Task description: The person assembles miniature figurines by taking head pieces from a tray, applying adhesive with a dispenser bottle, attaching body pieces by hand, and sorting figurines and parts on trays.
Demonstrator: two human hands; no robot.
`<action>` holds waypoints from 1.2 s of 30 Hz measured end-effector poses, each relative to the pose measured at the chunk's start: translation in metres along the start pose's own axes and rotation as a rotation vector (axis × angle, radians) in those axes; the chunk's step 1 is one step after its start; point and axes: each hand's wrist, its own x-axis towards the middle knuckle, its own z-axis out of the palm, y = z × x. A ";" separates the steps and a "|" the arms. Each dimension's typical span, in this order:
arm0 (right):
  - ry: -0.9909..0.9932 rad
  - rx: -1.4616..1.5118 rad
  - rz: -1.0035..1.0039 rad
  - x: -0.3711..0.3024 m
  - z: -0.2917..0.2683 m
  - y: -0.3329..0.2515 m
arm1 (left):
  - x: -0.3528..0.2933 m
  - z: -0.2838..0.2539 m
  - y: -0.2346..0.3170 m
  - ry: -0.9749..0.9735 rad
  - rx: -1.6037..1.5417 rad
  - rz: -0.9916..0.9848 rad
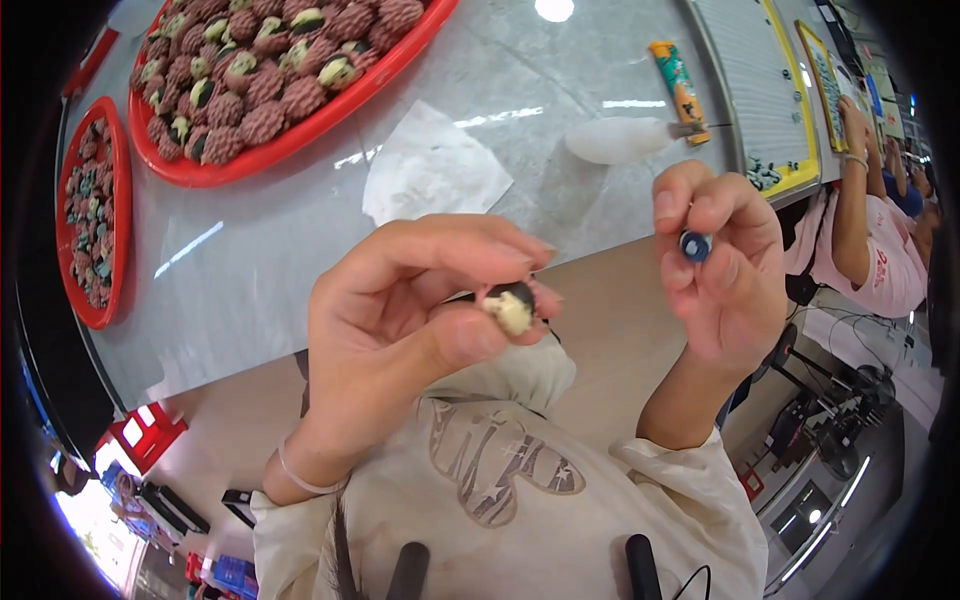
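Hands apart, both raised at the table's [250, 270] near edge. Left hand [385, 322]: thumb and fingers clamped on a small pink, cream and black piece [513, 311]. Right hand [728, 265], to its right: fingertips pinch a small dark-blue piece [695, 246] with a pale centre. Far left: large red tray [220, 176] heaped with pink, cream and black pieces; left of it, a smaller red tray [124, 215]. Beyond the hands: white tissue [430, 170]; farther right, white bottle [615, 141], metal tip beside an orange-green tube [678, 88].
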 end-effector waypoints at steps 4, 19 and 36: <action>-0.045 -0.150 -0.015 0.001 0.024 0.012 | -0.002 0.007 0.002 0.152 0.162 -0.076; -0.134 -0.924 -0.596 -0.002 0.044 0.025 | -0.010 -0.001 -0.002 0.186 0.249 0.024; -0.112 -0.822 -0.579 0.004 0.049 0.037 | -0.013 -0.009 0.003 0.130 0.616 0.256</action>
